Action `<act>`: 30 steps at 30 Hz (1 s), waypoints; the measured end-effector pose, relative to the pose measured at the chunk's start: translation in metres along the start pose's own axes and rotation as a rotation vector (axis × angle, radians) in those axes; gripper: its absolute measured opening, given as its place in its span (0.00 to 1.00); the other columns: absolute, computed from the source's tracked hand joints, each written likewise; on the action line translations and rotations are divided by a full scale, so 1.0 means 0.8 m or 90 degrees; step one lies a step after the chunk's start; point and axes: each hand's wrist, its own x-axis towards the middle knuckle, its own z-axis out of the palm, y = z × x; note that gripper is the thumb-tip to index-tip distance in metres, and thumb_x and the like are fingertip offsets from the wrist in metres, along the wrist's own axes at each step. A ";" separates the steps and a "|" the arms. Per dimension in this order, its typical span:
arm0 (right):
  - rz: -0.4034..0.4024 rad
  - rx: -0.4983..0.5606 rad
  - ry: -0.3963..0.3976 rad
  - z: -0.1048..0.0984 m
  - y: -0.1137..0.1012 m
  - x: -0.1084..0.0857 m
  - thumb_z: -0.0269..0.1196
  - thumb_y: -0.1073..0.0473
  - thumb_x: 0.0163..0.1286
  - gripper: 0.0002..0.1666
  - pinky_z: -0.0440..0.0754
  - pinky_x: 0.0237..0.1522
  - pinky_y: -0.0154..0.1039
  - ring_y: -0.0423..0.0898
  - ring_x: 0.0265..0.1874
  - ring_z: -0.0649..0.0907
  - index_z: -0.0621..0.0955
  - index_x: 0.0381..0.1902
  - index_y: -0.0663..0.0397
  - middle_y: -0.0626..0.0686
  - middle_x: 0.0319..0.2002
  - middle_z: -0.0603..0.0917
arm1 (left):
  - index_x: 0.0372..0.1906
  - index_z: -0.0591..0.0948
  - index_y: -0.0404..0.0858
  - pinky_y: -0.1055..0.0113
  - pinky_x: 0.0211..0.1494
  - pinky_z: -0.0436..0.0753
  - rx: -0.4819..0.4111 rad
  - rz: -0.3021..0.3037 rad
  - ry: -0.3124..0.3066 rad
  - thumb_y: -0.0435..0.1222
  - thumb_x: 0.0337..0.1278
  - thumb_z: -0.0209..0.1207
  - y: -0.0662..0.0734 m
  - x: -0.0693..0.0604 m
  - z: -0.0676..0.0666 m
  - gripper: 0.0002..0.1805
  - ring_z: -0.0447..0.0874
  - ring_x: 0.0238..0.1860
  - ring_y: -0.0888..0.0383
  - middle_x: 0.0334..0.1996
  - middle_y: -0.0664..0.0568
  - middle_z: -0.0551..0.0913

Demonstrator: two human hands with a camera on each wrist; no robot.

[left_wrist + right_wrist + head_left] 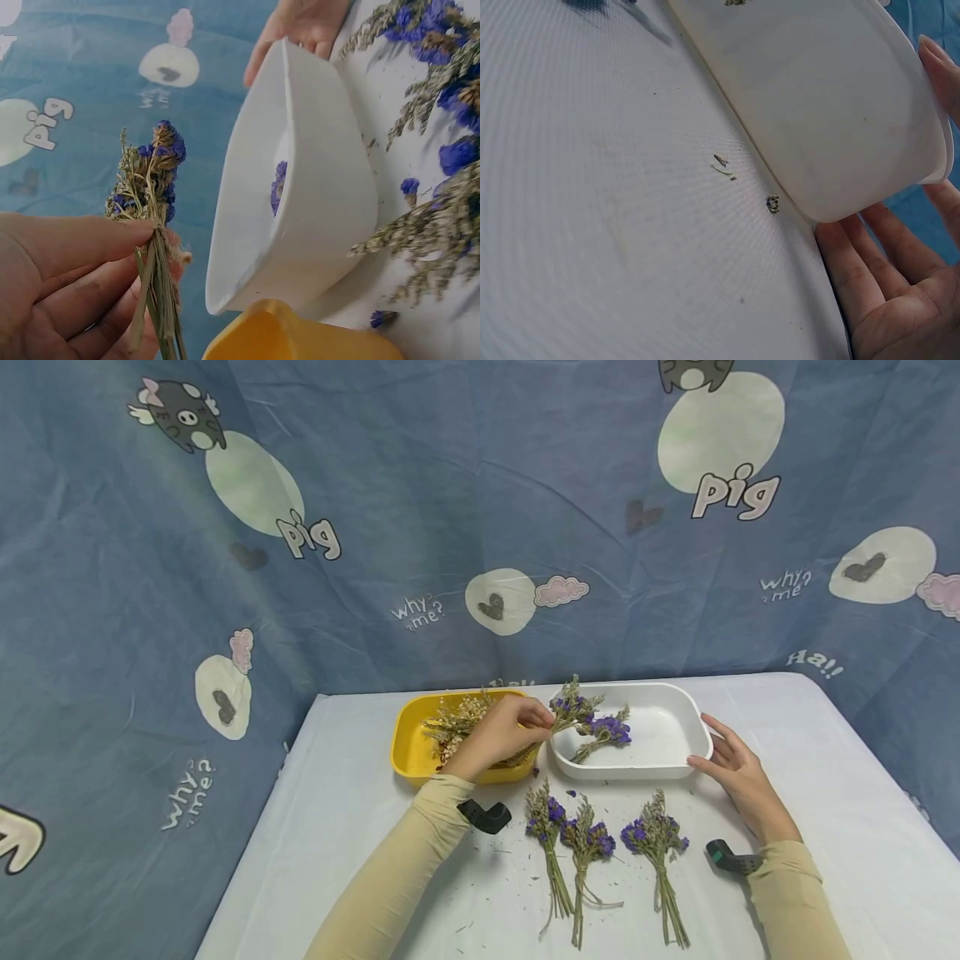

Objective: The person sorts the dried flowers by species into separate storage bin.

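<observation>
My left hand (501, 732) pinches a small tied bunch of dried purple flowers (573, 705) by its stems, above the left end of a white tray (663, 735). In the left wrist view the thumb and fingers hold the bunch (157, 187) near its tie, blossoms up. Inside the tray, at its left side, lies another purple bunch (611, 730). My right hand (738, 772) grips the tray's right end. Its thumb and fingers are spread around that end, and the right wrist view shows several fingers (889, 259) against the tray's lower corner.
Left of the white tray, touching or nearly so, stands a yellow tray (408, 743) holding pale dried flowers (453, 722). In front lie three purple bunches: a left one (551, 852), a middle one (583, 852) and a right one (660, 852). Plant crumbs dot the white tabletop (337, 827).
</observation>
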 end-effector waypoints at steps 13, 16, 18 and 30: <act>0.013 0.002 -0.006 -0.001 0.000 0.000 0.67 0.56 0.74 0.52 0.76 0.66 0.21 0.45 0.77 0.69 0.50 0.84 0.30 0.65 0.82 0.55 | 0.45 0.89 0.37 0.65 0.56 0.88 0.027 0.006 -0.075 0.31 0.65 0.68 0.022 0.062 0.018 0.07 0.90 0.46 0.55 0.44 0.47 0.91; 0.006 0.006 -0.007 -0.002 0.000 0.000 0.67 0.56 0.74 0.52 0.76 0.64 0.19 0.46 0.78 0.68 0.50 0.84 0.30 0.65 0.82 0.55 | 0.44 0.89 0.38 0.57 0.72 0.80 0.049 0.008 -0.090 0.32 0.64 0.68 0.027 0.073 0.023 0.06 0.90 0.45 0.57 0.43 0.48 0.92; -0.004 0.009 -0.008 -0.003 -0.001 0.001 0.67 0.57 0.74 0.52 0.76 0.62 0.17 0.41 0.75 0.71 0.51 0.84 0.31 0.66 0.82 0.55 | 0.43 0.89 0.39 0.53 0.78 0.73 0.069 0.013 -0.101 0.32 0.64 0.69 0.029 0.080 0.025 0.05 0.90 0.43 0.58 0.42 0.49 0.92; 0.004 0.020 -0.017 -0.002 0.000 0.000 0.66 0.58 0.74 0.52 0.75 0.65 0.19 0.40 0.77 0.69 0.51 0.84 0.32 0.65 0.82 0.54 | 0.37 0.88 0.39 0.60 0.64 0.84 0.086 -0.015 -0.080 0.31 0.64 0.68 0.021 0.107 0.046 0.01 0.86 0.40 0.59 0.38 0.51 0.90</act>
